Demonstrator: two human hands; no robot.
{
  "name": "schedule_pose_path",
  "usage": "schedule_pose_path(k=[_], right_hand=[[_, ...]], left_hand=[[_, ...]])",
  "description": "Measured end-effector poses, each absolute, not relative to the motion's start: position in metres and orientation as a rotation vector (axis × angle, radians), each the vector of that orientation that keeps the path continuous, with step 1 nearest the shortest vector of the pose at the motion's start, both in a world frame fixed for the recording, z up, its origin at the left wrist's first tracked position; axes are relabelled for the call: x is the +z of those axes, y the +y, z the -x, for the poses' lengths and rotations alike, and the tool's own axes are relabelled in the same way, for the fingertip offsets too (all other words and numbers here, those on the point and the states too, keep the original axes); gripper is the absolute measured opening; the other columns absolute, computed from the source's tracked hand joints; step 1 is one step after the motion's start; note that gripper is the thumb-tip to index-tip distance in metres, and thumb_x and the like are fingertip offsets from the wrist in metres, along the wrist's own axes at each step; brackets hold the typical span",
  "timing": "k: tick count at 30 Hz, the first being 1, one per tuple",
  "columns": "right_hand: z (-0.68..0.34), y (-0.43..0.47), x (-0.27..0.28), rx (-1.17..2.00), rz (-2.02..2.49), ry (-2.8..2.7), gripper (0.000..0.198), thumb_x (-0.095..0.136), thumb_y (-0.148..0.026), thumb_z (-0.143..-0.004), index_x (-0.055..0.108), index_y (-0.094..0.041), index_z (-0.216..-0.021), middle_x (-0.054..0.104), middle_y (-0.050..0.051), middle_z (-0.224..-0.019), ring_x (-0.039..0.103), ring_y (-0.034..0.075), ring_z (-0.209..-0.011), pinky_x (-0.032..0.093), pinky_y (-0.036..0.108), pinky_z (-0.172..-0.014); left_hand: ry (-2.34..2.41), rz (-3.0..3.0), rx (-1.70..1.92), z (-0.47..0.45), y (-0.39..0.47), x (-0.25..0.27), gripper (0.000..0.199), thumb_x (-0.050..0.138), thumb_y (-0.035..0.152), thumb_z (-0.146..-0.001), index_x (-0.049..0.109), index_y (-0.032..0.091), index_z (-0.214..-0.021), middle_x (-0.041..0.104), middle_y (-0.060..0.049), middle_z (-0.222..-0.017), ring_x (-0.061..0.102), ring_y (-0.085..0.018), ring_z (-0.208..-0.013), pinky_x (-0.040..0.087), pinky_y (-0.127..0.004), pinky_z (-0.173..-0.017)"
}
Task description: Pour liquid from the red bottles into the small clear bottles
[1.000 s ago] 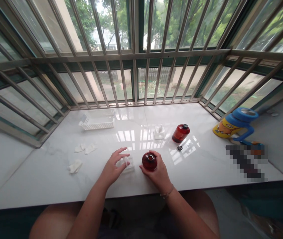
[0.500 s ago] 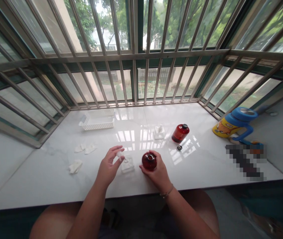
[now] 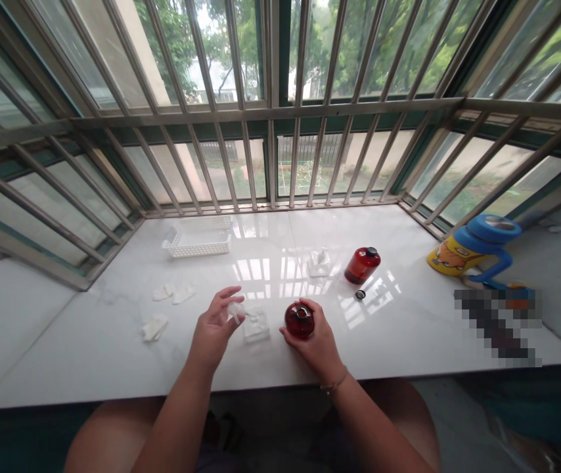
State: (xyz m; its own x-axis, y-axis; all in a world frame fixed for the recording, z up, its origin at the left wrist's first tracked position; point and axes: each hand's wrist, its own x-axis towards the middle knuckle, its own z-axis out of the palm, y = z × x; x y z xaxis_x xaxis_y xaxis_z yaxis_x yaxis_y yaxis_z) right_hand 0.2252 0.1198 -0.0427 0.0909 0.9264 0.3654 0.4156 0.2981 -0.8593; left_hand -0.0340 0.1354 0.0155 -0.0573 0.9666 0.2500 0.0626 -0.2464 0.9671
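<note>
My right hand (image 3: pixel 316 338) is wrapped round a dark red, see-through bottle (image 3: pixel 299 321), which stands upright with its neck uncapped. Between the thumb and fingers of my left hand (image 3: pixel 217 328) is a small clear cap-like piece (image 3: pixel 236 311); its exact kind is hard to make out. Just right of that hand sits a low square clear glass container (image 3: pixel 256 326) with a small neck on top. A similar square container (image 3: pixel 319 262) with a clear top stands farther back. Right of it is a second red bottle (image 3: pixel 362 266) with a black cap on. A loose black cap (image 3: pixel 360 295) lies before this bottle.
A white perforated basket (image 3: pixel 196 247) stands at the back left. Crumpled white pieces (image 3: pixel 155 328) lie at left. A blue and yellow flask (image 3: pixel 472 246) and a blurred-out dark object (image 3: pixel 494 325) are at right. Metal bars (image 3: pixel 270 157) enclose the white counter (image 3: pixel 93 361).
The whole view has shifted slightly, moving things a little to the right. The clear piece in my left hand seems turned a little. My right hand stays on the bottle.
</note>
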Motion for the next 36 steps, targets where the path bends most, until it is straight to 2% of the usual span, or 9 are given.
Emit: schedule_pose_path(k=[6,10,13,15,17,21,26,31,36], right_hand=[[-0.225,0.120,-0.043,0.570,1.280,-1.519,0.074,0.090,-0.043,-0.080,0.053,-0.025,-0.142,0.068,0.012,-0.134,0.070,0.032,-0.123,0.058,0.051,-0.111],[-0.225,0.119,-0.042,0.564,1.276,-1.524,0.073,0.089,-0.044,-0.080,0.053,-0.026,-0.141,0.068,0.012,-0.133,0.070,0.032,-0.122,0.059,0.052,-0.110],[-0.226,0.119,-0.042,0.560,1.280,-1.523,0.073,0.089,-0.044,-0.080,0.053,-0.026,-0.141,0.068,0.012,-0.134,0.070,0.032,-0.122,0.059,0.052,-0.109],[-0.226,0.119,-0.042,0.556,1.282,-1.525,0.073,0.089,-0.045,-0.081,0.053,-0.025,-0.141,0.067,0.012,-0.134,0.070,0.032,-0.122,0.059,0.052,-0.109],[-0.226,0.120,-0.043,0.551,1.283,-1.524,0.073,0.089,-0.045,-0.081,0.053,-0.025,-0.141,0.067,0.012,-0.134,0.070,0.032,-0.121,0.060,0.052,-0.108],[-0.226,0.120,-0.044,0.548,1.284,-1.525,0.073,0.089,-0.046,-0.081,0.053,-0.025,-0.141,0.067,0.013,-0.134,0.070,0.032,-0.121,0.060,0.052,-0.108],[-0.226,0.120,-0.045,0.549,1.285,-1.535,0.073,0.088,-0.046,-0.081,0.052,-0.025,-0.141,0.067,0.013,-0.134,0.070,0.033,-0.122,0.060,0.054,-0.109],[-0.226,0.121,-0.045,0.546,1.289,-1.536,0.073,0.088,-0.046,-0.081,0.053,-0.026,-0.142,0.067,0.012,-0.134,0.070,0.033,-0.122,0.060,0.053,-0.109],[-0.226,0.121,-0.045,0.554,1.281,-1.528,0.073,0.088,-0.046,-0.081,0.053,-0.026,-0.142,0.068,0.012,-0.134,0.071,0.032,-0.121,0.060,0.053,-0.108]], left_hand=[[1.057,-1.338,1.373,0.035,0.132,0.014,0.036,0.088,0.049,-0.086,0.084,0.022,-0.111,0.064,-0.017,-0.148,0.053,-0.036,-0.145,0.047,-0.049,-0.120],[1.146,-1.323,1.589,0.051,0.135,0.015,0.037,0.083,0.050,-0.091,0.081,0.024,-0.116,0.067,-0.013,-0.140,0.065,-0.030,-0.126,0.054,-0.045,-0.110],[1.480,-1.637,1.647,0.077,0.142,0.020,0.032,0.079,0.044,-0.095,0.080,0.028,-0.123,0.070,-0.009,-0.130,0.067,-0.027,-0.118,0.053,-0.044,-0.108],[1.785,-2.008,1.452,0.097,0.150,0.021,0.029,0.074,0.036,-0.098,0.080,0.030,-0.126,0.072,-0.009,-0.124,0.065,-0.030,-0.119,0.050,-0.047,-0.111],[2.064,-2.301,1.062,0.117,0.159,0.020,0.031,0.067,0.025,-0.100,0.079,0.029,-0.128,0.074,-0.010,-0.121,0.064,-0.032,-0.117,0.048,-0.050,-0.110],[2.427,-2.352,0.452,0.151,0.180,0.007,0.038,0.060,0.018,-0.099,0.077,0.025,-0.132,0.073,-0.013,-0.125,0.062,-0.036,-0.117,0.049,-0.050,-0.102],[2.500,-2.250,0.351,0.179,0.200,-0.010,0.040,0.057,0.018,-0.096,0.078,0.020,-0.129,0.073,-0.017,-0.125,0.062,-0.039,-0.118,0.051,-0.051,-0.099],[2.424,-2.231,0.345,0.189,0.212,-0.018,0.045,0.067,0.015,-0.085,0.076,0.017,-0.129,0.073,-0.018,-0.133,0.064,-0.036,-0.128,0.049,-0.049,-0.111],[2.381,-2.251,0.513,0.177,0.202,-0.007,0.047,0.057,0.013,-0.090,0.071,0.017,-0.135,0.071,-0.017,-0.140,0.061,-0.034,-0.135,0.044,-0.049,-0.120]])
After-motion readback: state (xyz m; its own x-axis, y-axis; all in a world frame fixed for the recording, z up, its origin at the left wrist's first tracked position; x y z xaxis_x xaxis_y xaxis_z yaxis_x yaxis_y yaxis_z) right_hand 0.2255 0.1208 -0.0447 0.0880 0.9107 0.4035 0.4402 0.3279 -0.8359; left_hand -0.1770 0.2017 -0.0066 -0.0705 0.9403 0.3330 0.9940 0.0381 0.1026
